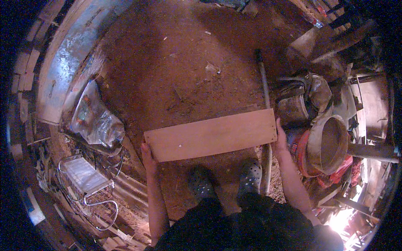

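Across the front of my body I hold a flat wooden board (209,134), light brown and rectangular, with small dark holes near its ends. Its right end is a little farther and higher in view than its left. My left hand (148,154) grips the left end, thumb along the edge. At the right end, my right hand (280,138) is closed on the short edge. Most of the fingers of both hands are hidden behind or beneath the board.
A pole (264,81) lies on the dirt floor, partly behind the board. Right stands a round container (328,144) beside a dark bucket (293,108). Left are a plastic bag (98,117), a white wire-framed rack (86,175) and a blue panel (67,54). My perforated clogs (250,178) show below.
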`<state>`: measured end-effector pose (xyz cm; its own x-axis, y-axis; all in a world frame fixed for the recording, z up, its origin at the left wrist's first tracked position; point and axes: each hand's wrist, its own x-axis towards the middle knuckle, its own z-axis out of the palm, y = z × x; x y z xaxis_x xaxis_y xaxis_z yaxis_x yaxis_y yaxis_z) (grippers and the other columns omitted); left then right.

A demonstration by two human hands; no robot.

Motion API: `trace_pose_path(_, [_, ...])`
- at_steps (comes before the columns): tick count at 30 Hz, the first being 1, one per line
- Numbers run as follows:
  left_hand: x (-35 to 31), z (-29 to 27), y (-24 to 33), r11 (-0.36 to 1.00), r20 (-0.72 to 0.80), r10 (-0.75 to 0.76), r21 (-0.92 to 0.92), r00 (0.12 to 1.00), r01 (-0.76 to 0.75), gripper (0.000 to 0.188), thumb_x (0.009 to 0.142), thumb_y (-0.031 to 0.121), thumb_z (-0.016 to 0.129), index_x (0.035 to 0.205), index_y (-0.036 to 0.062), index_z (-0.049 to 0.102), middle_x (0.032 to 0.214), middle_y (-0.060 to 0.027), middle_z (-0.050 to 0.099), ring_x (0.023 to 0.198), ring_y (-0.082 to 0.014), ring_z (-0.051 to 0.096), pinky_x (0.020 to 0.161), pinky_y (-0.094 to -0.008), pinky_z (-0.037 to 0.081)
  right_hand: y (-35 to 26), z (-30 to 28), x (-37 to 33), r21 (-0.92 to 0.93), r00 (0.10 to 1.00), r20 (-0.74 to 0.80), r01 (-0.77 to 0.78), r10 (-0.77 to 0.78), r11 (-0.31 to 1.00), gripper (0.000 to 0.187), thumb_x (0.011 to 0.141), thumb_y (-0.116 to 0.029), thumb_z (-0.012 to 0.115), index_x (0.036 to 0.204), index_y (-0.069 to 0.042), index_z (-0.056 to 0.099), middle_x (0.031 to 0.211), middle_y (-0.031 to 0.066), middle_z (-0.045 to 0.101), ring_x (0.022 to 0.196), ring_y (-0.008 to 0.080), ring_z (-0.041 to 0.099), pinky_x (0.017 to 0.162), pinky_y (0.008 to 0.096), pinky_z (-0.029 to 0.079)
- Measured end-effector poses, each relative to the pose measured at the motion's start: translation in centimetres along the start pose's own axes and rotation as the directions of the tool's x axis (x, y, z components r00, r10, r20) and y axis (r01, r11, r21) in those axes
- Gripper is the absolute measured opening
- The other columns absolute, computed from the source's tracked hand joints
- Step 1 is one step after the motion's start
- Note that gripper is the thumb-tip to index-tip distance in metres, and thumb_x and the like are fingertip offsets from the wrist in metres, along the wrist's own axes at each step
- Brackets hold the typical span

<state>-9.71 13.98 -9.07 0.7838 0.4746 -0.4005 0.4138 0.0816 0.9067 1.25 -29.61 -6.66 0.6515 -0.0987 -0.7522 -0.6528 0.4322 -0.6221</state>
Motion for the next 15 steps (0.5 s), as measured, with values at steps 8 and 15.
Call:
trace_pose_path(8, [-0.6, 0.8, 1.6, 0.981, -0.055, 0.122, 0.160, 0.991, -0.112, 0.061, 0.100, 0.046, 0.031, 0.136, -0.0033, 0.039, 0.139, -0.0148, 0.041, 0.127, -0.0243, 0.038, 0.107, -0.0368, 0.029, -3.5, -0.3, -1.9, -0.376, 0.871, 0.204, 0.491, -0.447, 0.786, 0.047, 0.100, -0.041, 0.036, 0.123, -0.008, 0.060, 0.108, 0.0162, 0.066, 0.104, 0.0288, 0.060, 0.096, 0.0341, 0.041])
trace_pose_path(15, [-1.6, 1.7, 4.2, 0.919, -0.065, 0.237, 0.338, 0.969, -0.202, 0.059, 0.100, 0.043, 0.033, 0.135, -0.0043, 0.040, 0.140, -0.0165, 0.041, 0.129, -0.0260, 0.038, 0.108, -0.0374, 0.028, -1.5, 6.8, -6.3, -0.748, 0.659, 0.662, 0.549, -0.357, -0.373, 0.050, 0.092, -0.030, 0.051, 0.138, -0.011, 0.044, 0.145, 0.0169, 0.037, 0.139, 0.0335, 0.026, 0.113, 0.0441, 0.023])
